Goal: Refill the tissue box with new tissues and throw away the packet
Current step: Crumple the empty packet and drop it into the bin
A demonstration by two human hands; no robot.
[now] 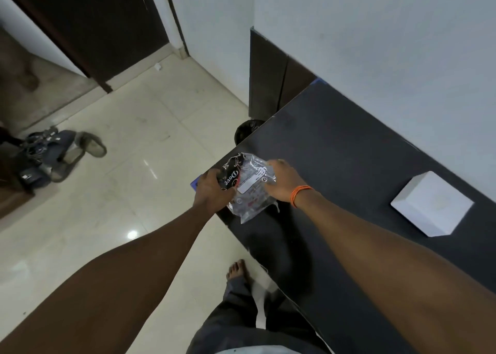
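Observation:
A crumpled clear plastic packet (248, 186) with black and red print is held over the corner of the dark table (335, 152). My left hand (212, 190) grips its left side and my right hand (284, 182), with an orange thread at the wrist, grips its right side. The packet looks flat and empty. A white square tissue box (432, 204) stands on the table to the right, well apart from both hands. Beyond the table's far corner, on the floor, a black bin (245, 132) shows partly, its rest hidden by the table.
Pale tiled floor (134, 139) spreads to the left. Sandals (88, 145) and a dark bag with cables (40, 157) lie at the left. A dark door (94, 26) and a dark cabinet (271, 77) stand at the back. My bare foot (237, 270) is by the table edge.

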